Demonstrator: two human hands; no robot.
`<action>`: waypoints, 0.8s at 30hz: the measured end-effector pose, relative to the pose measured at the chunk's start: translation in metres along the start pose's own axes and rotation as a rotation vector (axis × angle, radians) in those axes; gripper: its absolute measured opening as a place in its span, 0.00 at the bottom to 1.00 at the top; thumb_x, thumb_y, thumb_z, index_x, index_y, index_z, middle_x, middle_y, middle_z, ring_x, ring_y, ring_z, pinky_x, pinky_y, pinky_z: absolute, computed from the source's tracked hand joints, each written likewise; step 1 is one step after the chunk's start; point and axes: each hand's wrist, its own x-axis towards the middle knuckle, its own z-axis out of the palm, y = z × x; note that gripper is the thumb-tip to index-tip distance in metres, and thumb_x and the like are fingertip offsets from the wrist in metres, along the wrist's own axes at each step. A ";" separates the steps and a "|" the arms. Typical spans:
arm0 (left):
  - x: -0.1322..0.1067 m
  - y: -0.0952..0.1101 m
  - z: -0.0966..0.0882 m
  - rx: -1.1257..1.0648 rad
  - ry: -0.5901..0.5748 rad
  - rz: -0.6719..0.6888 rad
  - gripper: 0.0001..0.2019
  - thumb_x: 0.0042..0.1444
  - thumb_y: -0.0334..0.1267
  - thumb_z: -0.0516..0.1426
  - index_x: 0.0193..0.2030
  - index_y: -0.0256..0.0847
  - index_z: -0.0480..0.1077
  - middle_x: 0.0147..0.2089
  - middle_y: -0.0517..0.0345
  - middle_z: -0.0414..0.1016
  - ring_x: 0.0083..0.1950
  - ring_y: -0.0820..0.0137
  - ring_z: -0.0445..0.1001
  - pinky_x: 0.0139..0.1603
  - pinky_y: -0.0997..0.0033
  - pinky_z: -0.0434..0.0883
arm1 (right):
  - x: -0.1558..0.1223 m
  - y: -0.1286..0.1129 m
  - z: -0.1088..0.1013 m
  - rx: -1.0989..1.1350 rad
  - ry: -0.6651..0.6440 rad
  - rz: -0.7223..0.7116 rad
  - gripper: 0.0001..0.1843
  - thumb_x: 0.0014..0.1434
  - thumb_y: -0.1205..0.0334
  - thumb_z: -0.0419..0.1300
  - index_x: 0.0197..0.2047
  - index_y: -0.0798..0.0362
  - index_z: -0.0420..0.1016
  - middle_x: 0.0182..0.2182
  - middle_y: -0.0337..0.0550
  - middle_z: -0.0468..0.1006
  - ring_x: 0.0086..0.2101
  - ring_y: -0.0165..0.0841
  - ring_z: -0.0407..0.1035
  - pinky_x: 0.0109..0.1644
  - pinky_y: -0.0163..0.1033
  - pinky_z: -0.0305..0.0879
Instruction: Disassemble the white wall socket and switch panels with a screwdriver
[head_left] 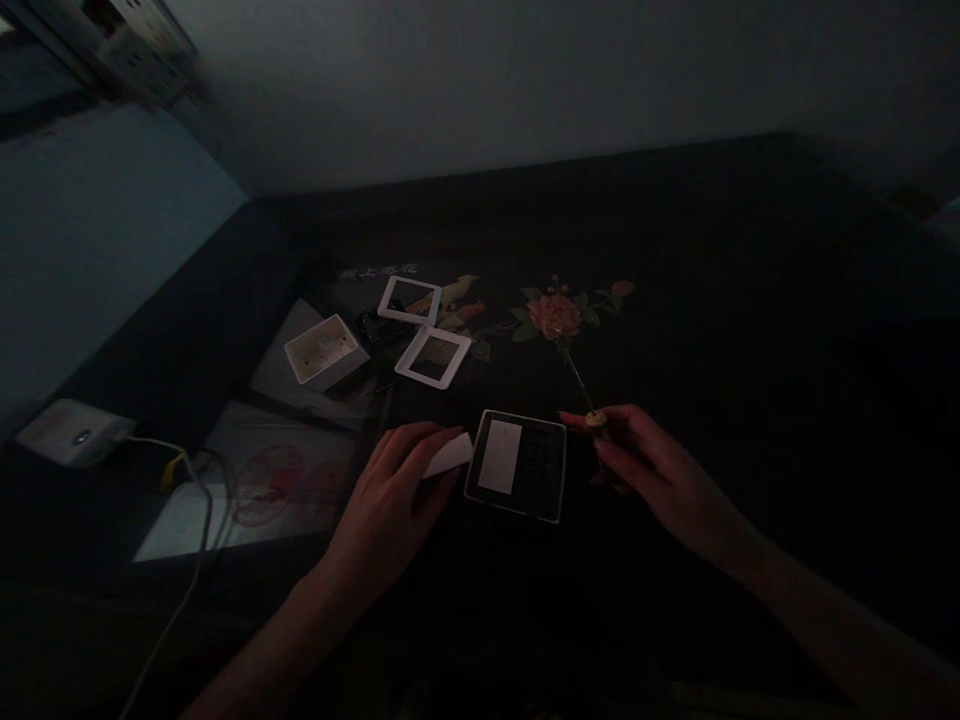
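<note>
Pinching a white piece (448,456) between thumb and fingers: left hand (394,475), nearly closed. Right hand (641,455) curls around a screwdriver (595,418), shaft pointing away. Square switch panel (536,462) lies between hands on dark table (690,330), white rectangle (500,456) in its left half. Two white frames (409,350) and open box (339,372) sit beyond, leftward.

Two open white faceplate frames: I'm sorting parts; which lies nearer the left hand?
The front faceplate frame, the closer one to the left hand; the rear faceplate frame lies farther back.
</note>
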 end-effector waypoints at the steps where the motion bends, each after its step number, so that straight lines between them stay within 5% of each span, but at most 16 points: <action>1: -0.005 0.009 -0.001 -0.059 0.013 -0.007 0.19 0.65 0.36 0.54 0.62 0.49 0.63 0.59 0.48 0.70 0.58 0.57 0.73 0.58 0.51 0.76 | -0.001 -0.001 0.001 0.011 -0.018 -0.003 0.16 0.66 0.47 0.56 0.52 0.47 0.69 0.60 0.50 0.75 0.43 0.37 0.76 0.42 0.42 0.76; 6: -0.020 0.042 0.011 -0.202 -0.106 -0.034 0.34 0.63 0.41 0.56 0.73 0.51 0.46 0.73 0.43 0.55 0.71 0.52 0.63 0.63 0.47 0.74 | -0.003 -0.006 0.003 0.035 -0.072 -0.006 0.16 0.67 0.48 0.55 0.52 0.47 0.68 0.56 0.49 0.77 0.40 0.36 0.75 0.44 0.44 0.77; 9: -0.010 0.047 0.018 -0.198 -0.187 -0.009 0.40 0.63 0.43 0.57 0.75 0.49 0.38 0.76 0.40 0.48 0.74 0.50 0.56 0.66 0.42 0.70 | -0.013 -0.009 -0.001 0.019 -0.035 0.033 0.16 0.66 0.47 0.56 0.50 0.46 0.69 0.52 0.48 0.78 0.36 0.34 0.75 0.40 0.42 0.78; 12: 0.010 0.049 0.019 -0.142 -0.259 0.110 0.44 0.63 0.47 0.58 0.75 0.47 0.33 0.76 0.38 0.50 0.75 0.48 0.52 0.70 0.33 0.60 | -0.036 -0.009 -0.004 -0.002 0.003 0.092 0.17 0.64 0.44 0.57 0.48 0.45 0.69 0.43 0.47 0.80 0.36 0.37 0.76 0.39 0.41 0.79; 15: 0.029 0.056 0.022 -0.045 -0.272 0.276 0.45 0.61 0.52 0.60 0.74 0.39 0.38 0.72 0.34 0.58 0.74 0.44 0.55 0.71 0.24 0.45 | -0.069 -0.005 0.002 -0.008 0.075 0.177 0.20 0.62 0.40 0.56 0.49 0.44 0.70 0.41 0.47 0.81 0.35 0.38 0.78 0.38 0.42 0.79; 18: 0.044 0.062 0.028 0.028 -0.281 0.409 0.40 0.61 0.53 0.60 0.72 0.35 0.49 0.70 0.35 0.62 0.74 0.44 0.54 0.72 0.26 0.42 | -0.096 -0.001 0.014 0.058 0.074 0.304 0.22 0.62 0.38 0.55 0.50 0.44 0.70 0.44 0.49 0.82 0.41 0.42 0.79 0.42 0.45 0.79; 24: 0.063 0.055 0.015 -0.047 -0.494 0.658 0.36 0.56 0.29 0.56 0.72 0.45 0.54 0.74 0.51 0.58 0.78 0.50 0.41 0.72 0.27 0.34 | -0.092 0.006 0.006 0.154 0.134 0.276 0.18 0.64 0.42 0.55 0.48 0.45 0.70 0.44 0.49 0.82 0.39 0.39 0.79 0.41 0.43 0.78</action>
